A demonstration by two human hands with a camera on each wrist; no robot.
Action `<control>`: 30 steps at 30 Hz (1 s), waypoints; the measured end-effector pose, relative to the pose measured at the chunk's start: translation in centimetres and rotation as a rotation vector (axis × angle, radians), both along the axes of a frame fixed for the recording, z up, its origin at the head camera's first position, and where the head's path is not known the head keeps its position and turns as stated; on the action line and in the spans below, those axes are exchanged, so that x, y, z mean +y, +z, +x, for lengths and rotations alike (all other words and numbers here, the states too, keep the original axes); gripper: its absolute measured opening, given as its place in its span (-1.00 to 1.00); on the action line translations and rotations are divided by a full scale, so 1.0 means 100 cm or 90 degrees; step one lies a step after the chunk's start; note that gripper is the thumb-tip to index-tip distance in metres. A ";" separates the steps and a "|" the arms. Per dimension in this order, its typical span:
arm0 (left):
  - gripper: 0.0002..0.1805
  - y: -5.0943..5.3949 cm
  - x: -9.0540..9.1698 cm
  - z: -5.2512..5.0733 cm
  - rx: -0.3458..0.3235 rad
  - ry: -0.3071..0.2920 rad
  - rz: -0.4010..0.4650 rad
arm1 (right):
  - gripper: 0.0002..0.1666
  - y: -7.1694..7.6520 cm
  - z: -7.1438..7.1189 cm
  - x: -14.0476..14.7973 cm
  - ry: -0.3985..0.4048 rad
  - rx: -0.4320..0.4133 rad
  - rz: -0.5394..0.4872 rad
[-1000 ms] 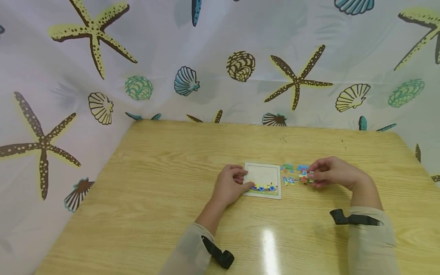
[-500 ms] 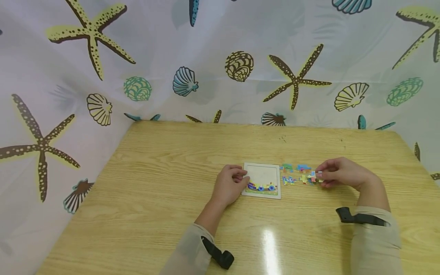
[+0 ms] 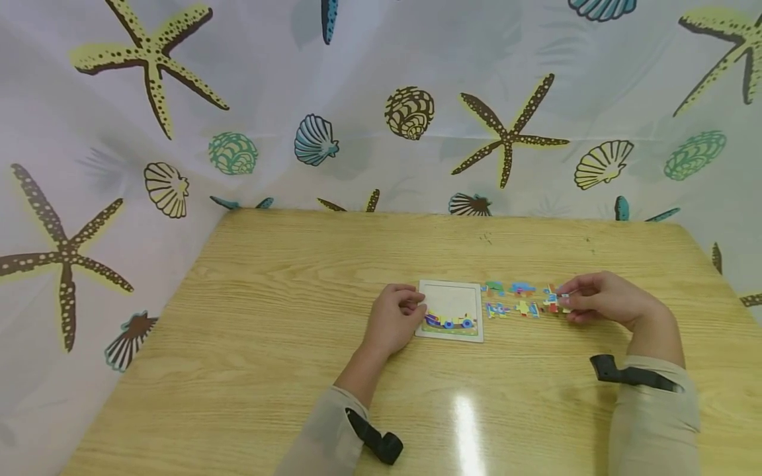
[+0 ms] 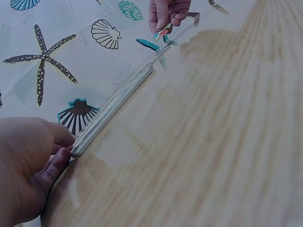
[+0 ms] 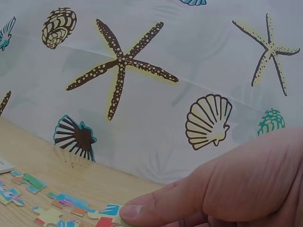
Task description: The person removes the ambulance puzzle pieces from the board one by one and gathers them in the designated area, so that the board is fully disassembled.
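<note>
My left hand [image 3: 393, 319] holds the left edge of a square, pale-framed puzzle board [image 3: 450, 294]. A strip of assembled picture with blue wheels runs along the board's bottom, below a plain area. In the left wrist view, the board's thin edge [image 4: 111, 116] meets my thumb and fingers. To the board's right, my right hand [image 3: 616, 303] pinches a red, white and blue jigsaw piece [image 5: 110, 213] between thumb and fingers. My fingers partly hide it, and I cannot tell whether more pieces are in the grip.
Several loose jigsaw pieces lie between the board and my right hand, among them a green one [image 3: 494, 288], a blue one [image 3: 522, 289] and a yellow one [image 3: 526, 309]. The wooden table [image 3: 286, 297] ends at a shell-patterned curtain [image 3: 357, 158].
My right hand has moved right, and the yellow piece beside it has come into view on the table. My left thumb has drawn back from the board's picture to its edge.
</note>
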State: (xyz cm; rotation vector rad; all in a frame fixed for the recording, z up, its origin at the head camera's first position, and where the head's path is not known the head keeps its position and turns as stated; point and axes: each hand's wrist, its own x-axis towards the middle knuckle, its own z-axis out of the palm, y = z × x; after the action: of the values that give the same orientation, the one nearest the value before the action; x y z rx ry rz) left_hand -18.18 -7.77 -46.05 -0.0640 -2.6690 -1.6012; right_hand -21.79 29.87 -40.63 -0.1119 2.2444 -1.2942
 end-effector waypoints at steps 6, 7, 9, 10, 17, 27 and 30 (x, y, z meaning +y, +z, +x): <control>-0.84 0.001 0.001 0.001 0.003 0.001 0.001 | -0.37 -0.007 0.002 0.012 -0.031 -0.001 -0.013; -0.83 0.001 0.001 0.001 0.003 0.002 0.001 | -0.38 -0.009 0.003 0.014 -0.034 -0.001 -0.016; -0.83 0.001 0.001 0.001 0.002 0.002 0.002 | -0.37 -0.010 0.004 0.017 -0.040 -0.005 -0.024; -0.83 0.001 0.002 0.001 0.001 0.002 0.002 | -0.37 -0.011 0.004 0.018 -0.044 -0.009 -0.028; -0.83 0.001 0.002 0.001 0.003 0.002 0.000 | -0.37 -0.014 0.006 0.022 -0.050 -0.021 -0.036; -0.82 0.001 0.002 0.000 0.012 0.001 0.002 | -0.36 -0.010 0.004 0.019 -0.059 -0.024 -0.011; -0.82 0.001 0.002 0.000 0.013 0.000 0.004 | -0.35 -0.011 0.003 0.019 -0.072 -0.030 -0.006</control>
State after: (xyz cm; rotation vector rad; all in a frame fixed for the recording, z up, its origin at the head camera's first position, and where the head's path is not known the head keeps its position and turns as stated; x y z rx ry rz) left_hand -18.19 -7.60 -45.98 -0.0784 -2.6490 -1.6003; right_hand -21.46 31.79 -41.72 0.0426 2.2332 -1.3515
